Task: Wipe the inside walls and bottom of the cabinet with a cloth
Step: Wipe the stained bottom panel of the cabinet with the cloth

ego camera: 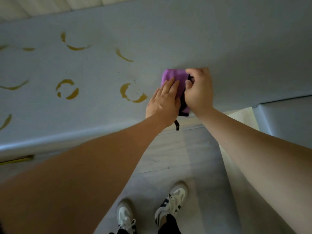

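A folded purple cloth (172, 75) with a black edge and a black loop lies on the pale grey bottom of the cabinet (101, 70). My left hand (163, 103) lies flat on the cloth's left part, fingers straight. My right hand (199, 90) curls its fingers around the cloth's right edge. Several yellow-brown ring stains mark the surface; the nearest ring stain (132, 93) sits just left of my left hand.
The cabinet's back wall (219, 31) rises behind the cloth, and a side panel (287, 119) stands at the right. The rounded front edge (50, 141) runs below the stains. Beneath it are a light floor (177, 157) and my two sneakers (148, 210).
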Demonstrator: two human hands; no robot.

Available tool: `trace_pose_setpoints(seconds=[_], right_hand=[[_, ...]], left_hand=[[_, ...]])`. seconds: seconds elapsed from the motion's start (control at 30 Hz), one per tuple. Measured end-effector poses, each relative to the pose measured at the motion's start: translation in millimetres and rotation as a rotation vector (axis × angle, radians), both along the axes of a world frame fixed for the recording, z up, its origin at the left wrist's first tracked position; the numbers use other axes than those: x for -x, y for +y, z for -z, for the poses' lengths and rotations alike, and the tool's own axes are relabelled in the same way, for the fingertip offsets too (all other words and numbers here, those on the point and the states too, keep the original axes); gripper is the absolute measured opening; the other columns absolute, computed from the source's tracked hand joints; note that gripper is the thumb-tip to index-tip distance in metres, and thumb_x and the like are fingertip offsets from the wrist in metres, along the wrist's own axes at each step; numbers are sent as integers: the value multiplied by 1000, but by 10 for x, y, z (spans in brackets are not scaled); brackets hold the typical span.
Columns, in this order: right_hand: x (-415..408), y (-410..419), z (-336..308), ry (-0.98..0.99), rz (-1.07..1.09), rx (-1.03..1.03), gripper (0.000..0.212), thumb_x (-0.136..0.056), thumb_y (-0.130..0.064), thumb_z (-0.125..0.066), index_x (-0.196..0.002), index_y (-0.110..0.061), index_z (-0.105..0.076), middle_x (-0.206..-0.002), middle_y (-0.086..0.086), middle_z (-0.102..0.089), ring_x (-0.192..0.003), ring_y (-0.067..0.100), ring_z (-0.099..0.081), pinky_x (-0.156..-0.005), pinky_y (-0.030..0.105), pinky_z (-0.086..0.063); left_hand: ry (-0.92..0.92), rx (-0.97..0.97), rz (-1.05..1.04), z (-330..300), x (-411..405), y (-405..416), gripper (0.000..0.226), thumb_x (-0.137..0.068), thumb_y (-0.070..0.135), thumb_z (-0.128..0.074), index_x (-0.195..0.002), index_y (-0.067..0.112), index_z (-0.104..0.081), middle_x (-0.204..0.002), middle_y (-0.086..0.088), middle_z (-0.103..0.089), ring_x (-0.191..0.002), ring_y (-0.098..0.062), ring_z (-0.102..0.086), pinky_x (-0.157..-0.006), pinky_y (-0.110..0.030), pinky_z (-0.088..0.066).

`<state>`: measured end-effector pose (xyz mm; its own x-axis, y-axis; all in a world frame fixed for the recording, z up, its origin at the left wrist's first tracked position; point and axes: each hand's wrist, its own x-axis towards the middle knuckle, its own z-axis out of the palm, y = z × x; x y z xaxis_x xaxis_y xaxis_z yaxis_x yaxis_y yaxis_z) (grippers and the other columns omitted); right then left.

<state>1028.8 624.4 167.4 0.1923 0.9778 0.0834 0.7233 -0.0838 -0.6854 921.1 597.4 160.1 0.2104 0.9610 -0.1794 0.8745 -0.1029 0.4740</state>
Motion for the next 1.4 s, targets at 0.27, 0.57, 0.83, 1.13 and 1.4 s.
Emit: trace_pose_setpoints(seconds=[0.27,0.57,0.83,1.13,1.4], right_hand=[[365,-275,315,-372,-267,286,65,-99,-36,-39,-151,-14,-7,-156,17,12,-144,33,11,-116,36,2],[531,-557,363,-323,27,316,65,-95,-23,-45,-151,-17,-13,-157,18,6,-144,37,6,-117,41,1],[1577,-1080,497,-245,-294,144,71,-82,-12,-52,-148,-18,-27,-157,16,-10,-144,37,-7,-117,46,-14],[920,-820,367,-365,-95,280,70,-93,-9,-48,-151,-25,-12,-158,8,8,-145,30,6,-115,31,-9],[1659,-852,303,-328,-499,219,67,-93,-10,-45,-150,-31,-16,-158,1,8,-145,25,6,-117,32,-12]], left_hand=[[206,-114,-103,-42,1064,-374,55,-86,16,-54,-139,21,-39,-145,3,-33,-129,-21,-36,-106,-30,-27],[263,17,-200,37,2007,-624,45,-95,34,-48,-139,34,-37,-146,6,-28,-131,-25,-28,-103,-42,-35],[214,43,-219,143,2001,-647,44,-98,36,-41,-141,38,-32,-148,8,-20,-133,-23,-20,-106,-39,-31],[343,132,-190,78,1980,-634,42,-100,40,-32,-142,42,-21,-147,10,-13,-135,-20,-15,-84,-43,-47],[357,135,-162,33,1969,-593,43,-100,40,-35,-142,40,-24,-146,7,-17,-133,-23,-18,-90,-43,-45]])
